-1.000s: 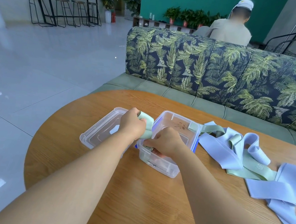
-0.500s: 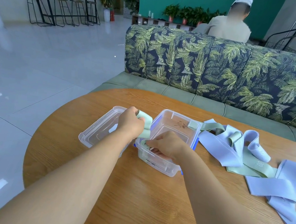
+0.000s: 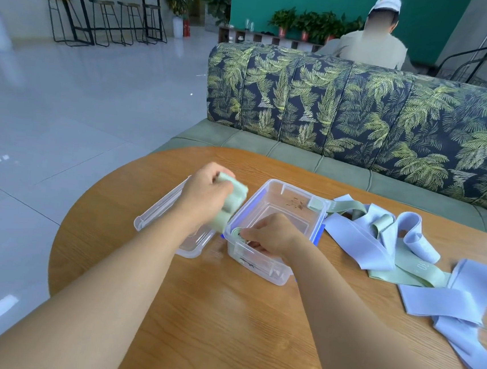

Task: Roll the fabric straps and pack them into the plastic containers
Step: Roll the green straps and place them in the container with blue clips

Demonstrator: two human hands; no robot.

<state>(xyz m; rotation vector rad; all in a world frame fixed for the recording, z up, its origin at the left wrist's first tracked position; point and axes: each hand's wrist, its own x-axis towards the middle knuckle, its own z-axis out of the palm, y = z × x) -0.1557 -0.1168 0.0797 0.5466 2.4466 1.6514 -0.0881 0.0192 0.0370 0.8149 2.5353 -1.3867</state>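
A clear plastic container (image 3: 311, 208) with blue clips stands in the middle of the round wooden table (image 3: 223, 316). My right hand (image 3: 273, 234) reaches into its near left corner and holds a rolled green strap (image 3: 236, 233) there. My left hand (image 3: 205, 192) grips the loose end of the green strap (image 3: 233, 199) just left of the container's rim. A second clear piece, a lid or container (image 3: 155, 220), lies under my left arm. A tangle of blue and green straps (image 3: 394, 246) is spread to the right.
A leaf-patterned sofa (image 3: 361, 121) runs behind the table, with a person sitting beyond it, back turned. The table's left edge drops to a tiled floor. Bar stools stand far off at the back left.
My left hand has lifted a little and moved left with the strap's loose end. My right hand has pushed the roll lower into the container's near corner.
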